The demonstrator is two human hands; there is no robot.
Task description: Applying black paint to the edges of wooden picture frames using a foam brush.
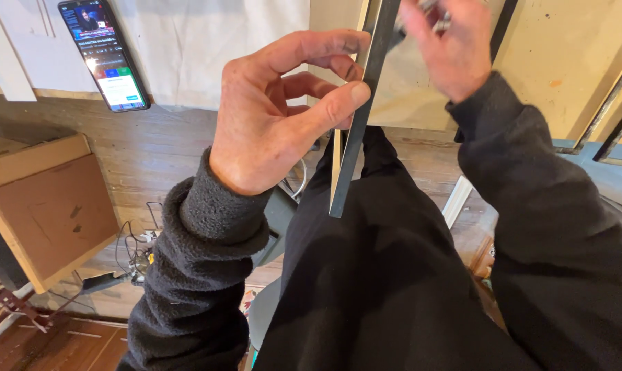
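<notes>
Left hand (270,117) pinches flat grey metal strip (358,117), thumb against fingers. Right hand (452,41) at one o'clock, blurred, grip unclear.

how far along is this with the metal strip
Done: the thin grey metal strip is up off the surfaces and pinched between thumb and fingers of the left hand. In hand: the right hand is at the strip's upper part, blurred, gripping something small and metallic that cannot be made out. Left: no finished change on the strip shows, and its lower end hangs free over the dark lap.
</notes>
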